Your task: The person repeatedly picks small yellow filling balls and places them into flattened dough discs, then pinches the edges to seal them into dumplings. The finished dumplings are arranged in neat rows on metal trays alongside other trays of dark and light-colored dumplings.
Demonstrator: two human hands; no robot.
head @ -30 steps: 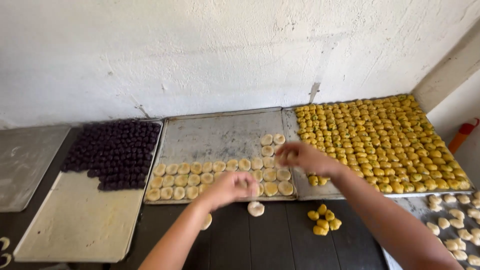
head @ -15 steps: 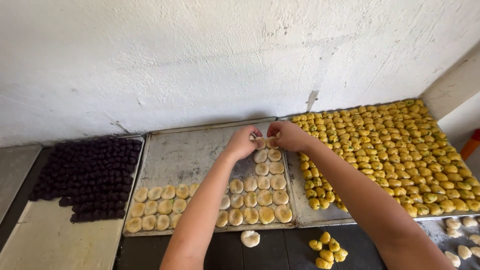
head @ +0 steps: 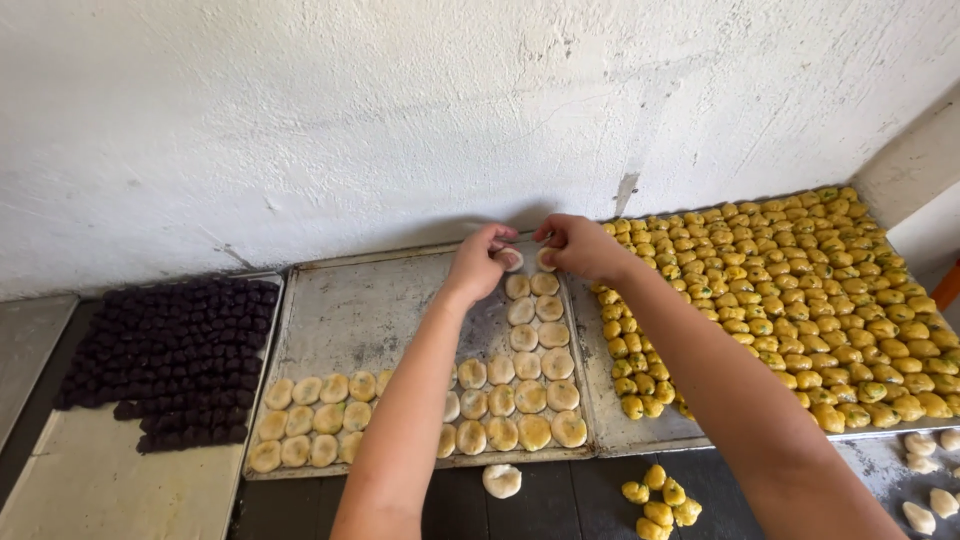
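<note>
A rough, whitewashed plaster wall (head: 400, 110) stood behind everything, streaked, cracked and stained, lit by flat, soft daylight. Below it ran a dark, near-black worktop (head: 560, 505). At the right a pale plastered corner (head: 915, 160) jutted out.

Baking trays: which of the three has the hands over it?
The middle tray, holding pale dough rounds. Both the left hand and right hand reach its far end; the dark-ball and yellow-ball trays flank it.
</note>
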